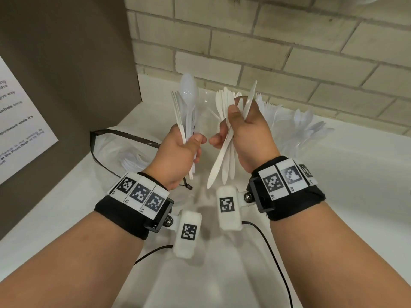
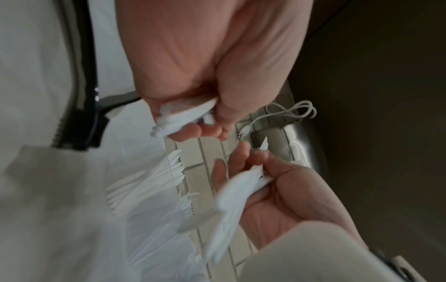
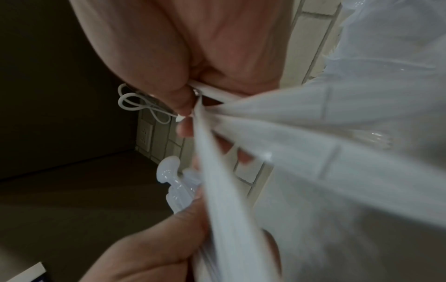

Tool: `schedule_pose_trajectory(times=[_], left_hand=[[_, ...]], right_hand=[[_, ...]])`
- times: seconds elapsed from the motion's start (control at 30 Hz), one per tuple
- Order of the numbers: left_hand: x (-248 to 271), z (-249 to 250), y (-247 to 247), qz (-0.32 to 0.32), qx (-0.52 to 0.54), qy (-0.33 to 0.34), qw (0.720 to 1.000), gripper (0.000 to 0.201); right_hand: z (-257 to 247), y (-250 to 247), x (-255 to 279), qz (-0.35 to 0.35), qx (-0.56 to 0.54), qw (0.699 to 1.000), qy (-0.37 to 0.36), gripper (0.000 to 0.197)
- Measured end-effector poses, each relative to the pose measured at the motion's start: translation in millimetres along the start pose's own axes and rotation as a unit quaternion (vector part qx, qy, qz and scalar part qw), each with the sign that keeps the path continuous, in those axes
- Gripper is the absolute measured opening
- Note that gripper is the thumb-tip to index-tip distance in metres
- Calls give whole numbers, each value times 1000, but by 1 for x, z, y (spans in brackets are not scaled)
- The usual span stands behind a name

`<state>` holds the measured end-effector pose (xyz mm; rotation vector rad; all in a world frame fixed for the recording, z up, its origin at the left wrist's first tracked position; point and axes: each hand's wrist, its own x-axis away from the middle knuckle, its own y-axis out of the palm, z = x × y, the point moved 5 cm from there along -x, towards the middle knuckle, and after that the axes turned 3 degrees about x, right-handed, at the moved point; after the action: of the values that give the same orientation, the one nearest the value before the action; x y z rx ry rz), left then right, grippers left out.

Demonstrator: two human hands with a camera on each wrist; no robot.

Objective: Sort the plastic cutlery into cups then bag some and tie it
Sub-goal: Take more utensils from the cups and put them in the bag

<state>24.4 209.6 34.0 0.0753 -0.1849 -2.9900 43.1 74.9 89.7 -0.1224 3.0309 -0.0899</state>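
My left hand [image 1: 180, 150] is raised over the white counter [image 1: 333, 185] and grips an upright bundle of white plastic forks and clear spoons [image 1: 188, 112] by the handles. In the left wrist view the handle ends [image 2: 183, 116] stick out of that fist. Close beside it, my right hand [image 1: 246, 134] grips a fanned bundle of white knives [image 1: 222, 161]; one knife [image 1: 250, 98] points up between its fingers. The right wrist view has the blurred knives [image 3: 265, 152] in front of the spoons [image 3: 173, 181]. A clear bag with a black drawstring [image 1: 115, 150] lies at left.
Behind the hands, cutlery stands fanned in clear cups: knives [image 1: 222, 101], forks [image 1: 269, 107], spoons [image 1: 309, 125]. A tiled wall [image 1: 289, 52] backs the counter. A dark panel [image 1: 77, 63] with a paper notice [image 1: 20, 125] closes the left side. Thin black cables [image 1: 273, 252] hang from my wrists.
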Motion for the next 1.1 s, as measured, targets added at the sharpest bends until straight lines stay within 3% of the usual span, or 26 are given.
schedule_pose_trajectory(times=[0.1, 0.2, 0.27, 0.33, 0.4, 0.53, 0.63, 0.73, 0.83, 0.93, 1.1], left_hand=[[1, 3, 4, -6, 6, -5, 1000, 9], [3, 4, 7, -25, 17, -15, 999, 22], [6, 4, 10, -50, 18, -22, 998, 23], [11, 3, 14, -79, 5, -30, 996, 23], [14, 1, 16, -107, -26, -39, 993, 24], [13, 0, 15, -135, -68, -42, 988, 31], [15, 3, 17, -147, -27, -37, 988, 25], [14, 5, 16, -102, -106, -14, 989, 22], [4, 10, 8, -3, -289, 43, 956, 28], [1, 16, 9, 27, -346, 77, 935, 32], [3, 17, 14, 25, -330, 105, 938, 32]], right_hand=[[-4, -2, -2, 34, 43, 998, -15, 15], [-8, -8, -7, 100, 86, 991, -21, 33], [-9, -10, -10, 109, 74, 991, 15, 47], [-8, -6, -12, 76, 53, 993, 66, 56], [-5, -1, -15, 44, 40, 995, 80, 52], [1, 6, -13, 20, 20, 997, 70, 15], [6, 10, -10, -20, 42, 996, 69, 18], [3, 4, -12, 41, 122, 991, 40, 30], [-11, -3, -13, 107, 221, 968, -44, 31], [-11, 10, -10, 45, 251, 966, -52, 30], [-1, 23, -7, 7, 241, 970, -43, 28]])
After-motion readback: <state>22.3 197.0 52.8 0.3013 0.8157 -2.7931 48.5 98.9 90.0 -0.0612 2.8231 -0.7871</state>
